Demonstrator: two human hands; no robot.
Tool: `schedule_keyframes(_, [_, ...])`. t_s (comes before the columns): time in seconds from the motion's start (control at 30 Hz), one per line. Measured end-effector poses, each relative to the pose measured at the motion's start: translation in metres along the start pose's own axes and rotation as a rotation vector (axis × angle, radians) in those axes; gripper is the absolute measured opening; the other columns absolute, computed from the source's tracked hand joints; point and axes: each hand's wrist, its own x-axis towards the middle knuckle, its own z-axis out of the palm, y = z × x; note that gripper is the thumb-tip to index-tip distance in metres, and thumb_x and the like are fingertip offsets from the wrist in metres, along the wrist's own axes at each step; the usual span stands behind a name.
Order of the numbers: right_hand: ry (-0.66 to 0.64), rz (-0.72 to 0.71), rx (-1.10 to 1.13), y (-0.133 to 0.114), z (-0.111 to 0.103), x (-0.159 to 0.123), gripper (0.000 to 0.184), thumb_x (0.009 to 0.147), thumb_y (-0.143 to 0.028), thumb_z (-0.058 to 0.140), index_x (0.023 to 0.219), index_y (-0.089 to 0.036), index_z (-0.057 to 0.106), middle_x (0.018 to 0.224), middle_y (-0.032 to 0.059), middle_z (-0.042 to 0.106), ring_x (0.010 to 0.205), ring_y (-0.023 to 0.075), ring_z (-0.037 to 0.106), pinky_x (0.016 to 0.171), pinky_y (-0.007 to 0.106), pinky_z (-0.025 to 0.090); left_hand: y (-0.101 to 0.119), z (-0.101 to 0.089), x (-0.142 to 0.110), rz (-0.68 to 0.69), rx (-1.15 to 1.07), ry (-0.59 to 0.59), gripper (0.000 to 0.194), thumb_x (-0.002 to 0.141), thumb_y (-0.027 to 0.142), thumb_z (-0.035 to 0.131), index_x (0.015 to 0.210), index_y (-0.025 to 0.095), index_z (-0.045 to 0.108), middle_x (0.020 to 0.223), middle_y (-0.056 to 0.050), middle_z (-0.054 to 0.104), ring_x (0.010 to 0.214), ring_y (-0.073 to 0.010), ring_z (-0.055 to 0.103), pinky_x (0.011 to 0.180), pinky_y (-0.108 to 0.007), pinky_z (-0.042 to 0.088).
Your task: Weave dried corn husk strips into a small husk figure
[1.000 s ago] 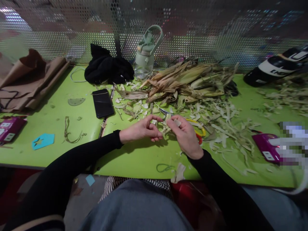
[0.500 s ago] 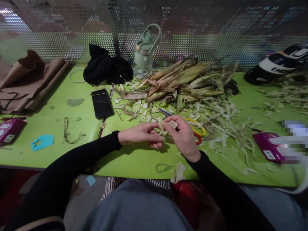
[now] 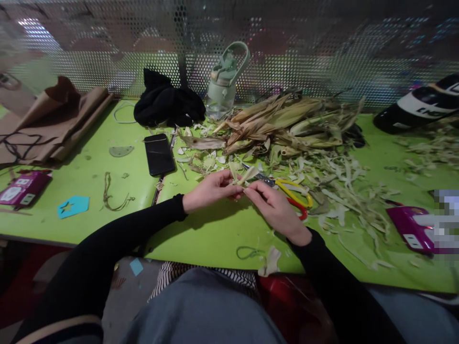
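Observation:
Between my two hands is a small bundle of pale corn husk strips point(image 3: 247, 176), its loose ends fanning upward. My left hand point(image 3: 218, 189) pinches it from the left, with the fingers curled behind. From the right, my right hand point(image 3: 274, 205) pinches its lower end between thumb and fingertips. The fingertips of both hands nearly meet, partly hiding the husk. Just beyond my right hand lie scissors point(image 3: 294, 191) with yellow and red handles, blades pointing away to the left. A large pile of dried corn husks point(image 3: 283, 122) lies behind, with cut scraps around it.
A phone point(image 3: 159, 154), black cloth point(image 3: 168, 102) and pale green bottle point(image 3: 222, 88) are left and behind. Further left lie a brown paper bag point(image 3: 68, 124), a blue tag point(image 3: 73, 207) and a purple box point(image 3: 27, 188). Another purple box point(image 3: 412, 227) and a black bottle point(image 3: 409, 112) are right.
My hands have moved slightly up, and the husk strips now stand fanned out above my fingertips. My right hand has shifted lower on the bundle. The whole view has shifted a little.

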Motion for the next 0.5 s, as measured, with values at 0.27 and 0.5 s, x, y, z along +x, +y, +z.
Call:
schedule_keyframes(0.27, [-0.170,0.021,0.106,-0.004,-0.013,-0.002,0.036,0.097,-0.051,0.050,0.076,-0.022,0.053,0.066,-0.0031,0.048,0.057,0.0118,0.042,0.053,0.027,0.033,0.010,-0.011,0.000,-0.048,-0.014,-0.072,0.023,0.086,0.027,0.071,0.091,0.011,0.056,0.078,-0.001,0.070,0.070,-0.0084,0.066,0.074,-0.027,0.052])
schedule_keyframes(0.5, [0.072,0.045,0.083,0.001,-0.003,0.002,0.045,0.093,-0.064,0.049,0.077,-0.022,0.053,0.067,-0.0016,0.049,0.061,0.0144,0.044,0.058,0.029,0.034,0.012,-0.002,-0.005,-0.005,0.138,-0.084,0.028,0.082,0.029,0.074,0.097,0.012,0.058,0.074,0.002,0.064,0.065,-0.0069,0.059,0.067,-0.023,0.048])
